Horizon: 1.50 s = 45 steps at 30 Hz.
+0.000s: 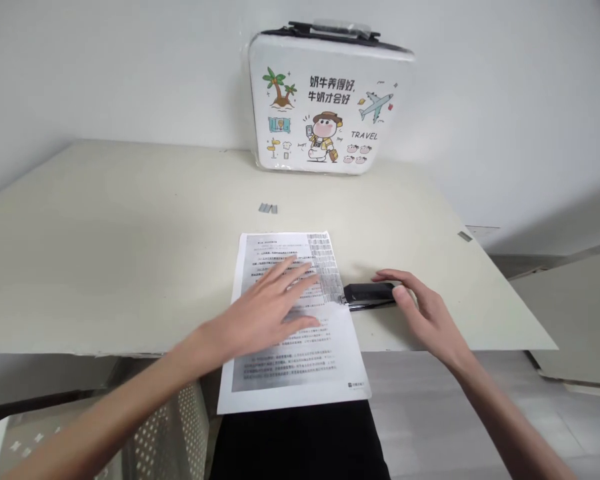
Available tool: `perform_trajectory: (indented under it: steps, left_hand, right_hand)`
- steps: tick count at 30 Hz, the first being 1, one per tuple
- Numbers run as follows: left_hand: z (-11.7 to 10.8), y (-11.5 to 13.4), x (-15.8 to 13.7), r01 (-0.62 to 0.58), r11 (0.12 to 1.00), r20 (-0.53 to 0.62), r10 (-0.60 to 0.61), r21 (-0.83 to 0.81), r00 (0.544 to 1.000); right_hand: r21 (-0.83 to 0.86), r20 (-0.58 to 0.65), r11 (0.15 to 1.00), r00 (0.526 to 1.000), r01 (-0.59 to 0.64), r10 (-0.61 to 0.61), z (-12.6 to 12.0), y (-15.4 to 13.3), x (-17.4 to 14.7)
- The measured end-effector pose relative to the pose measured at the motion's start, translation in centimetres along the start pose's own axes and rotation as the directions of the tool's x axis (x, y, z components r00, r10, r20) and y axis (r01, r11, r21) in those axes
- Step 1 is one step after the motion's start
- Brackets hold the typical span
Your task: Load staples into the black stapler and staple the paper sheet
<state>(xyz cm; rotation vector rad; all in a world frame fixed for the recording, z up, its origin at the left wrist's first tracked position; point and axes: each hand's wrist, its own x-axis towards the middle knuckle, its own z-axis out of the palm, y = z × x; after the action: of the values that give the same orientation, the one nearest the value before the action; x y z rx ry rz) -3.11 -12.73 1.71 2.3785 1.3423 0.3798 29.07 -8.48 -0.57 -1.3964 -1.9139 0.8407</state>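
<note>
Your left hand (265, 308) lay palm down, its fingers (296, 273) spread; your right hand (433, 320) was half curled, thumb (405, 301) apart from its fingers. Your left forearm (145, 390) and right forearm (505, 407) slanted inward.

Printed sheet (300, 357) lies flat — black stapler (370, 293) at right edge, nose perhaps overlapping.
</note>
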Motion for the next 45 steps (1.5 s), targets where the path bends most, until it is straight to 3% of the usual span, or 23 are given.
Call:
perform_trajectory:
  steps: [4, 9, 16, 24, 45]
  left_hand:
    - [1.3, -2.5, 3.4, -0.054, 0.999, 0.038, 0.054, 0.001, 0.998]
    - [2.2, -2.3, 5.0, -0.128, 0.992, 0.086, 0.126, 0.016, 0.988]
    - [3.2, -1.6, 5.4, -0.169, 0.985, 0.037, 0.167, 0.044, 0.985]
    - [3.9, -1.2, 5.7, -0.147, 0.983, 0.063, 0.141, 0.105, 0.988]
    - [4.5, -1.1, 5.5, -0.164, 0.978, -0.004, 0.166, 0.13, 0.986]
  right_hand:
    - [-0.087, 0.009, 0.996, 1.0, -0.005, 0.006, 0.2, -2.2, 1.3]
    - [-0.168, 0.151, 0.984, 0.988, 0.064, -0.039, 1.2, -4.5, 3.4]
    - [-0.24, 0.203, 0.966, 0.978, 0.096, -0.046, 2.5, -6.2, 4.3]
    - [-0.342, 0.211, 0.94, 0.976, 0.022, 0.053, 2.8, -7.1, 4.0]
    - [-0.505, 0.221, 0.856, 0.975, 0.111, 0.004, 3.5, -7.2, 4.0]
